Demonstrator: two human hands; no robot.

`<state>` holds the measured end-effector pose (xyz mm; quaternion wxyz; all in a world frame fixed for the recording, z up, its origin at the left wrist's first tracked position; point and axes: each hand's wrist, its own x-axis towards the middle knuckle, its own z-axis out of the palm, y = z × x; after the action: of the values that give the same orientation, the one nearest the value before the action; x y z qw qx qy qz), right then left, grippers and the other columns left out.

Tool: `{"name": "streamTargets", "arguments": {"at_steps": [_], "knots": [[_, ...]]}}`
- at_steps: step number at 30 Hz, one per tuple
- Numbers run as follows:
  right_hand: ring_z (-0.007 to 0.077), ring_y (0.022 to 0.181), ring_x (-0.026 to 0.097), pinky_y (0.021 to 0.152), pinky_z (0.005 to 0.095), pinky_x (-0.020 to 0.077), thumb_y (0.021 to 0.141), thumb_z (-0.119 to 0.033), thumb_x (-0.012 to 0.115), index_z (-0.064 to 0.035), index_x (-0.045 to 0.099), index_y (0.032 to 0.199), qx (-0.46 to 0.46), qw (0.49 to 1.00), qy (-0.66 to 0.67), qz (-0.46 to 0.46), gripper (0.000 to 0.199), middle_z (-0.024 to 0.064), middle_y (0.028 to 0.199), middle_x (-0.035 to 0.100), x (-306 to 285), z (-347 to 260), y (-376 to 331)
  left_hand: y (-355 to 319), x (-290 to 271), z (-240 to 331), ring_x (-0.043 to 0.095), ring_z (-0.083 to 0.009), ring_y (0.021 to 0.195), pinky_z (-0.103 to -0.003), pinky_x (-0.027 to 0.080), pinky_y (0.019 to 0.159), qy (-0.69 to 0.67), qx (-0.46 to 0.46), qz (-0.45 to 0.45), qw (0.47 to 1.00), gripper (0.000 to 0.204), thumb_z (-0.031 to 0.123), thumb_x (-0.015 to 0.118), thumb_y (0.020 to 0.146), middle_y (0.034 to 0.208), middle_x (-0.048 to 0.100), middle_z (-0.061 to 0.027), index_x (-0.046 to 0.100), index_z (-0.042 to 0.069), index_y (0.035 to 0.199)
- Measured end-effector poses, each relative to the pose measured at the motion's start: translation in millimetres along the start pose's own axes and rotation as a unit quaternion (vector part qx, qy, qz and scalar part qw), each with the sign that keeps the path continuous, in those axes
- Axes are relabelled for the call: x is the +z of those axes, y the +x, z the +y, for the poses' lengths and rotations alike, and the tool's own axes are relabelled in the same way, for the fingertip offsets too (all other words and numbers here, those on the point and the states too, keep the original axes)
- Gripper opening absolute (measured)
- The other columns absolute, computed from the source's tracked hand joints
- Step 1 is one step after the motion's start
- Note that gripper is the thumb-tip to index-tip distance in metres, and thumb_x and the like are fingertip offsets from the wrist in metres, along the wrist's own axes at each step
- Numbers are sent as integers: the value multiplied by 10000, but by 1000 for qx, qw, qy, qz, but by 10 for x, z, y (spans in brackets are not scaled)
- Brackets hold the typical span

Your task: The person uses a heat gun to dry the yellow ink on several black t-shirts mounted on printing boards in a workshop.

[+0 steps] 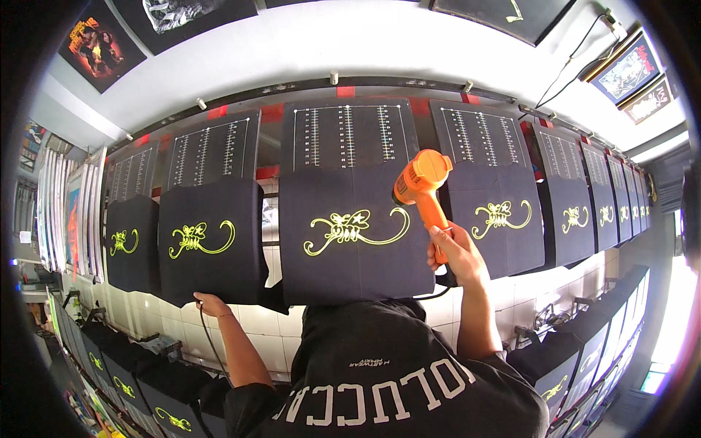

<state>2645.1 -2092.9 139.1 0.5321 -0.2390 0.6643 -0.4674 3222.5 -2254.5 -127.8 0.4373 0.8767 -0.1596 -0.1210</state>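
My right hand (461,255) is wrapped round the handle of an orange heat gun (423,179). Its round body hangs over the right edge of the middle black shirt piece (307,270), with the dark nozzle pointing left and down. A neon yellow scorpion print (354,228) lies on that fabric, left of the nozzle. My left hand (212,304) is closed on a thin black cord (210,339), beside the lower edge of the shirt piece to the left (212,270). That piece bears the same yellow print (201,239).
More boards with printed black fabric (500,248) curve away on both sides. Marked board ends (347,135) stick out beyond the cloth, below a dark rail (292,86). Upright framed screens (62,212) stand at the far left. Behind me runs another row of printed pieces (171,387).
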Motion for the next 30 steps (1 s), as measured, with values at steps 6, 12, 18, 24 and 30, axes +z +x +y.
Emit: {"name": "streamTargets", "arguments": {"at_steps": [6, 12, 18, 24, 30], "knots": [[109, 608, 604, 520, 251, 485, 986, -401, 622, -24, 568, 1033, 12, 1000, -2, 28, 384, 22, 723, 591, 65, 61, -7, 60, -61, -24, 609, -460, 1101, -504, 487, 974, 26, -6, -11, 1000, 753, 569, 363, 1014, 1233, 610, -327, 584, -114, 1238], [97, 604, 604, 525, 236, 491, 996, -372, 608, -17, 569, 1026, 32, 997, -21, 65, 358, 13, 716, 583, 137, 149, -6, 80, 44, -42, 655, -369, 1043, -427, 552, 927, -176, -85, -65, 979, 697, 518, 478, 995, 1221, 637, -257, 579, -131, 1228], [96, 599, 600, 531, 239, 489, 997, -340, 612, -14, 573, 1046, 37, 996, -46, 68, 331, 10, 720, 576, 241, 106, -34, 55, 41, -8, 626, -350, 1127, -422, 490, 1007, -203, -125, -108, 965, 725, 510, 466, 1009, 1314, 603, -225, 534, -153, 1296], [99, 606, 602, 541, 246, 493, 991, -316, 623, -4, 576, 1054, 42, 996, -56, 52, 321, 10, 716, 578, 286, 74, -51, 76, -4, -60, 611, -347, 1156, -416, 462, 1029, -213, -107, -134, 962, 759, 535, 449, 1020, 1337, 595, -217, 524, -164, 1307], [99, 606, 603, 541, 250, 495, 988, -291, 624, -4, 578, 1038, 41, 994, -71, 75, 294, 10, 713, 580, 280, 92, 3, 78, 22, -95, 621, -341, 1139, -404, 475, 1011, -233, -106, -159, 954, 794, 568, 450, 1014, 1326, 601, -214, 517, -162, 1316]]}}
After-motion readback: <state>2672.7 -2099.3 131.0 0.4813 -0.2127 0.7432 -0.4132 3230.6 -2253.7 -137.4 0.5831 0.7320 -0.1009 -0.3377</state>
